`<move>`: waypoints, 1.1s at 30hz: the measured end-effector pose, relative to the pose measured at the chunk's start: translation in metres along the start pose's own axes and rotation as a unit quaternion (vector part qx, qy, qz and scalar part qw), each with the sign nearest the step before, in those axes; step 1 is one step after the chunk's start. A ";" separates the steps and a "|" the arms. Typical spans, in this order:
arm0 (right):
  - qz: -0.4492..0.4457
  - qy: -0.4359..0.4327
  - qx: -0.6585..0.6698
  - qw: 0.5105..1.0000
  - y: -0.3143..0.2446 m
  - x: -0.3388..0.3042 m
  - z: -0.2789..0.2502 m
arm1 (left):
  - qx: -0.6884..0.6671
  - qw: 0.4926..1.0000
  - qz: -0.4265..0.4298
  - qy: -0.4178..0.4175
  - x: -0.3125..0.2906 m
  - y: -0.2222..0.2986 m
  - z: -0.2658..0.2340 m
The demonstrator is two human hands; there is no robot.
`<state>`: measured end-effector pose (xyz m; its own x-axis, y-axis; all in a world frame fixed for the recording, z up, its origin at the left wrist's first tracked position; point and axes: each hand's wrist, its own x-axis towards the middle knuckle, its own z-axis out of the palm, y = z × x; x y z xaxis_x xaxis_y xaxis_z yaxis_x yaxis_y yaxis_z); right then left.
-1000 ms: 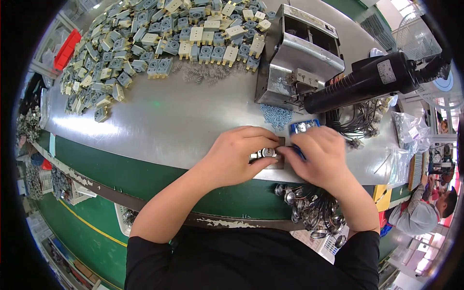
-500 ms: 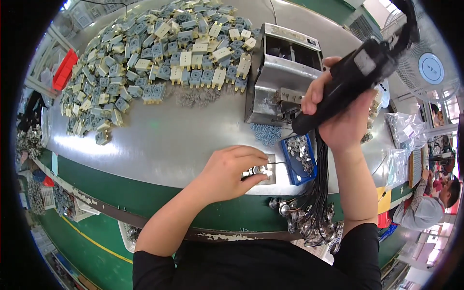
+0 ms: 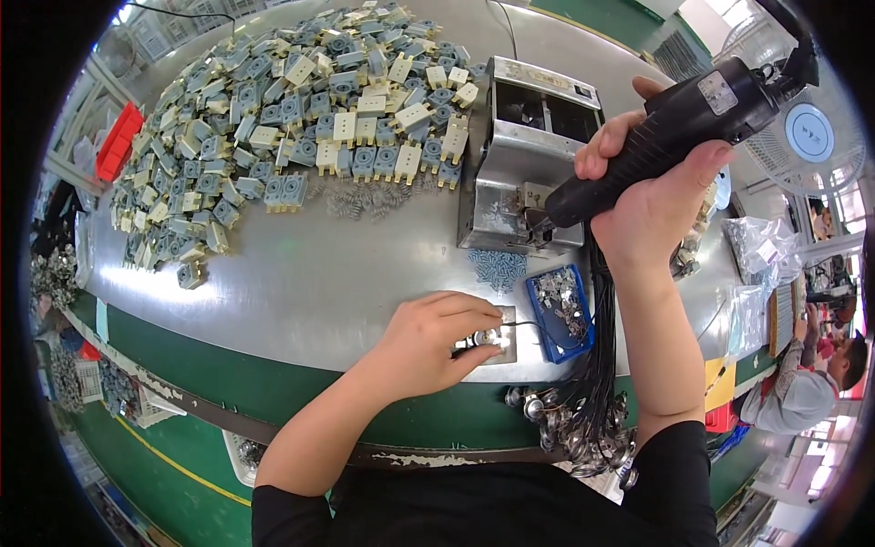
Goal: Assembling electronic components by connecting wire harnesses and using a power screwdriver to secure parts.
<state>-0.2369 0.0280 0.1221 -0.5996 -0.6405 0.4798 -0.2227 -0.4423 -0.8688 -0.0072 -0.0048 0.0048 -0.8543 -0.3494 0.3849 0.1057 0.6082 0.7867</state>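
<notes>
My right hand (image 3: 652, 205) is wrapped round a black electric screwdriver (image 3: 670, 137), which slants down to the left. Its nose is at the front of a metal box-shaped screw feeder (image 3: 519, 169); whether the bit touches it I cannot tell. At the bench's front edge, my left hand (image 3: 424, 337) pinches a small round metal part (image 3: 488, 337) between thumb and fingers, over a flat metal plate (image 3: 503, 354). A thin black cable runs from that part to the right. My fingers hide some of the part.
Behind lies a big heap of grey and cream switch-like blocks (image 3: 365, 109), with springs (image 3: 360, 196) before it. Blue screws (image 3: 499, 271) lie beside a blue tray (image 3: 540, 319) of metal clips. Black cables with round metal ends (image 3: 583, 428) hang over the front edge. A co-worker (image 3: 802, 392) sits far right.
The screwdriver in my right hand has come against the front of the feeder and lies flatter. My left hand keeps its pinch on the metal part. The whole view has shifted slightly.
</notes>
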 end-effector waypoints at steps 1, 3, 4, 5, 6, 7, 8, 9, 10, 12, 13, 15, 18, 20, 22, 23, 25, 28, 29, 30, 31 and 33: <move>0.000 0.000 0.000 1.000 0.001 0.000 0.000 | 0.000 1.000 0.002 0.000 0.000 0.000 0.000; -0.005 -0.009 0.001 1.000 0.002 0.000 -0.001 | 0.001 1.000 0.003 0.000 0.000 0.000 -0.001; -0.005 -0.009 0.001 1.000 0.002 0.000 -0.001 | 0.000 1.000 0.003 0.000 0.000 0.000 0.000; -0.004 -0.005 0.003 1.000 0.002 -0.001 0.001 | 0.000 1.000 0.003 0.000 0.000 0.000 0.000; -0.003 -0.001 0.005 1.000 0.001 -0.002 0.001 | 0.001 1.000 0.003 0.001 0.000 0.001 0.000; -0.004 -0.001 0.005 1.000 0.000 -0.003 0.001 | 0.001 1.000 0.005 0.001 0.000 0.001 -0.001; -0.002 -0.003 0.002 1.000 0.000 -0.004 0.001 | 0.001 1.000 0.007 0.003 0.000 0.001 0.000; -0.001 -0.005 -0.002 1.000 0.001 -0.005 0.000 | 0.002 1.000 0.007 0.003 -0.001 0.001 0.000; -0.001 -0.006 -0.001 1.000 0.002 -0.007 -0.001 | 0.000 1.000 0.005 0.002 -0.002 0.001 0.001; 0.000 -0.031 0.004 0.999 0.004 -0.009 -0.003 | -0.001 1.000 0.004 0.002 -0.002 0.001 0.001; 0.000 -0.032 0.004 0.999 0.003 -0.010 -0.003 | 0.001 1.000 0.006 0.002 -0.002 0.001 0.002; -0.001 -0.047 -0.021 0.999 0.000 -0.014 0.000 | 0.002 1.000 0.005 0.004 -0.003 0.001 0.002; 0.055 -0.063 -0.034 0.996 -0.015 -0.025 0.004 | -0.018 1.000 -0.020 -0.005 -0.005 0.002 0.002; 0.121 -0.094 0.005 0.988 -0.028 -0.041 0.003 | -0.015 1.000 -0.004 0.000 -0.002 0.001 0.000; 0.157 -0.144 0.074 0.974 -0.036 -0.062 0.002 | -0.022 1.000 -0.007 0.012 -0.004 0.000 0.001; 0.163 -0.154 0.081 0.971 -0.037 -0.070 0.003 | -0.021 1.000 -0.007 0.008 -0.003 0.000 -0.001; 0.175 -0.149 0.075 0.970 -0.039 -0.081 0.006 | -0.023 1.000 -0.011 0.008 -0.004 -0.002 0.001; 0.168 -0.143 0.103 0.970 -0.036 -0.088 0.009 | -0.021 1.000 0.002 0.011 -0.004 -0.003 0.003; 0.165 -0.141 0.115 0.969 -0.034 -0.090 0.009 | -0.021 1.000 0.000 0.013 -0.005 -0.003 0.003; 0.167 -0.143 0.116 0.969 -0.033 -0.091 0.008 | -0.019 1.000 -0.007 0.011 -0.006 -0.004 0.004; 0.163 -0.139 0.112 0.970 -0.031 -0.092 0.008 | -0.016 1.000 -0.013 0.008 -0.007 -0.004 0.004; 0.160 -0.137 0.109 0.972 -0.029 -0.094 0.006 | -0.013 1.000 -0.013 0.010 -0.008 -0.004 0.004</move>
<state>-0.1695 0.0973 0.1026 -0.3776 -0.8969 0.2302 0.1266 -0.2963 -0.9467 -0.0028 -0.0011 -0.0036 -0.8463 -0.3795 0.3738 0.0976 0.5795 0.8091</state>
